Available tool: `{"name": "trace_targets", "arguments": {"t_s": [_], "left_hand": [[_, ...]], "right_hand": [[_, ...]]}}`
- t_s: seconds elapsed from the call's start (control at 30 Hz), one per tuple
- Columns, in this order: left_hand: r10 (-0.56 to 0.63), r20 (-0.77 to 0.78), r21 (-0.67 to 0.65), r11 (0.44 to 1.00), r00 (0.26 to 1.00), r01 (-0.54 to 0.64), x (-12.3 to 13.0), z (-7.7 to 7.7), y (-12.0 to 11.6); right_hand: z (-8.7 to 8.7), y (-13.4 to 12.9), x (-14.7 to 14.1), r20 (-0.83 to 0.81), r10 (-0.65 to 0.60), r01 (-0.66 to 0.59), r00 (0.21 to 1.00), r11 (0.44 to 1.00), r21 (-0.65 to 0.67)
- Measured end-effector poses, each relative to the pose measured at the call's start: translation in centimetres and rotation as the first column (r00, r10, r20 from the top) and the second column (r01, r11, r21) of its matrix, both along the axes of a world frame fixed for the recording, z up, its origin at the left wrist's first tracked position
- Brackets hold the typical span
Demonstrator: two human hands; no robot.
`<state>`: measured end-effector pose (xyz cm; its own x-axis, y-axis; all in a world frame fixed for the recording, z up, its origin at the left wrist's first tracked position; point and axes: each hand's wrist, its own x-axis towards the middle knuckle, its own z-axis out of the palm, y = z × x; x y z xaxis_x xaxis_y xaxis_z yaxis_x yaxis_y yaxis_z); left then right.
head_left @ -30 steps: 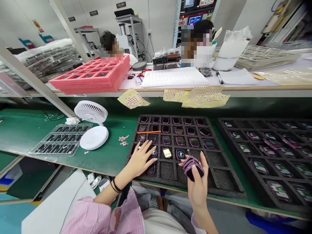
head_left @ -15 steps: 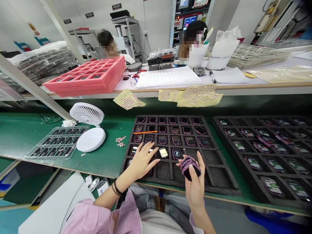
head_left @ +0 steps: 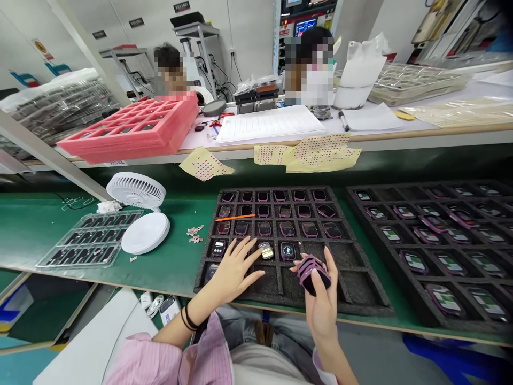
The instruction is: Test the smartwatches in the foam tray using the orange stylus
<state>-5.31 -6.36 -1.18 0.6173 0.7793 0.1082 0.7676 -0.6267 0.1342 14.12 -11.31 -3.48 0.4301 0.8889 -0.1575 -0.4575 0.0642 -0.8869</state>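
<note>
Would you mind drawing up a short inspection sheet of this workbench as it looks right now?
surface: green bench top.
job's things: black foam tray of pink-cased smartwatches; second black foam tray to the right.
clutter: small scraps, white desk fan, white round disc, clear tray of dark parts, orange strip across the first tray.
hands: left hand spread over the tray, fingertips at a watch; right hand holding a ribbed pinkish-purple watch cover.
cables: thin black cable on the bench; cables behind the far bench.
surroundings: two co-workers, pink foam trays, yellow dotted sheets.
</note>
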Motion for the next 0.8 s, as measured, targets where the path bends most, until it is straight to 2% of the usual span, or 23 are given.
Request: {"name": "trace_targets", "arguments": {"t_s": [0.1,0.37,0.5,0.63,0.73,0.8], "left_hand": [[0.054,0.016,0.028,0.998,0.998,-0.054,0.5,-0.2,0.5],[-0.005,0.037,0.057,0.998,0.999,0.003,5.5,-1.7,2.3],[0.003,0.036,0.067,0.998,0.999,-0.005,7.0,-2.5,2.7],[-0.036,0.018,0.025,0.999,0.999,0.035,6.5,-2.2,1.7],[-0.120,0.056,-0.058,0.991,0.991,0.123,5.0,-0.8,0.1],[-0.106,0.123,-0.087,0.989,0.987,0.117,3.4,0.3,-0.7]], "right_hand": [[0.0,0.0,-0.2,-0.012,0.007,-0.007,1.000,1.000,-0.004],[0.2,-0.1,0.0,-0.019,-0.023,0.023,1.000,1.000,-0.001],[0.3,-0.2,0.2,-0.037,-0.030,0.029,0.999,0.999,-0.020],[0.4,-0.2,0.1,-0.032,-0.024,0.023,0.999,0.999,-0.032],[0.4,-0.2,0.0,-0.025,-0.008,0.007,1.000,1.000,-0.018],[0.3,-0.1,-0.1,-0.011,-0.002,0.002,1.000,1.000,-0.016]]}}
